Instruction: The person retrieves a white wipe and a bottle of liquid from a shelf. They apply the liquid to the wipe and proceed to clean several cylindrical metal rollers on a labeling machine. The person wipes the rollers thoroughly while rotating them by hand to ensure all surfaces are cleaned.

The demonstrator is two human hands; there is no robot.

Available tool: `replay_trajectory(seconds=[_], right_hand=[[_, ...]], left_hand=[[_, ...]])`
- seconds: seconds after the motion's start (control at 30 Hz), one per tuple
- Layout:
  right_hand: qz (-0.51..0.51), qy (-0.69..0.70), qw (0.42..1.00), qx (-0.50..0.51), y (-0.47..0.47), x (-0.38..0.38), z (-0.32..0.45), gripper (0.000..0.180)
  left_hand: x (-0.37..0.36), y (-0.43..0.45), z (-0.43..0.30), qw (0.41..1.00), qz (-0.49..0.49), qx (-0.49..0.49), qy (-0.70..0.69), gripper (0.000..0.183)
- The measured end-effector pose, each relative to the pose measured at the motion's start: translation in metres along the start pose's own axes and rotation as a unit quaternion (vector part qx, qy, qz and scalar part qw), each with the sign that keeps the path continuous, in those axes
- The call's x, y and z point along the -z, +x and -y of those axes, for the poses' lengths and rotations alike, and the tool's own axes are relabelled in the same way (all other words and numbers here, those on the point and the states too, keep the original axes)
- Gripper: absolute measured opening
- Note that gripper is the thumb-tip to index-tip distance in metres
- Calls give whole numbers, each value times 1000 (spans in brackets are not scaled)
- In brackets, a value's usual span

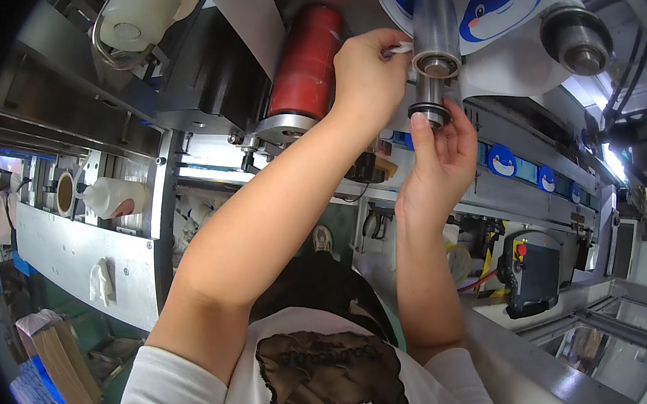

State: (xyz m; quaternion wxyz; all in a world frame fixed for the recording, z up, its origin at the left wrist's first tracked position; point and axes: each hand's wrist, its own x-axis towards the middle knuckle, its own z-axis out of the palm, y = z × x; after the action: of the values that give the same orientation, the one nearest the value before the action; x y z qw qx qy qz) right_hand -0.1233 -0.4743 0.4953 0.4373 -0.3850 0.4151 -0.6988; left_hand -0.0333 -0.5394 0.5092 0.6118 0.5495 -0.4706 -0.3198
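My left hand [371, 76] is raised beside an upper metal roller [436, 23]. Its fingers pinch a small white wad of cloth or tissue [401, 48] close to that roller's side. With thumb and fingers, my right hand [445, 156] grips the end of a thinner metal roller [428, 113], which has a black ring around it, just below the upper one. A printed white web [494, 15] with blue cartoon whale faces passes behind the upper roller. To the left of my left hand is a red roller [306, 62].
A white plastic core [145, 8] sticks out at upper left. Right of my hands protrudes another metal roller [578, 42]. A control panel [534, 274] with a red button stands at lower right. On the left ledge is a squeeze bottle [114, 199], with a white cloth [101, 281] below.
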Motion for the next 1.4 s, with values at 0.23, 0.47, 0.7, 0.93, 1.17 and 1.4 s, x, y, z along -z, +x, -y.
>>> replay_trajectory(seconds=[0.23,0.47,0.7,0.93,1.17,1.4], right_hand=[[31,-93,989,113,5,8,-13,37],[86,-322,909,249,9,17,-5,33],[19,-193,956,218,2,4,-7,31],[47,-386,857,337,9,12,-6,32],[38,-379,858,346,9,14,-8,32],[34,-351,871,341,9,13,-11,35]], left_hand=[[9,-30,-6,998,29,-48,11,16],[6,-35,-1,999,31,-36,-6,18],[-9,2,3,999,-24,12,-31,17],[5,-35,-1,999,11,-26,-31,16],[9,-24,-10,994,33,-83,67,15],[8,-3,-7,984,28,-128,117,20]])
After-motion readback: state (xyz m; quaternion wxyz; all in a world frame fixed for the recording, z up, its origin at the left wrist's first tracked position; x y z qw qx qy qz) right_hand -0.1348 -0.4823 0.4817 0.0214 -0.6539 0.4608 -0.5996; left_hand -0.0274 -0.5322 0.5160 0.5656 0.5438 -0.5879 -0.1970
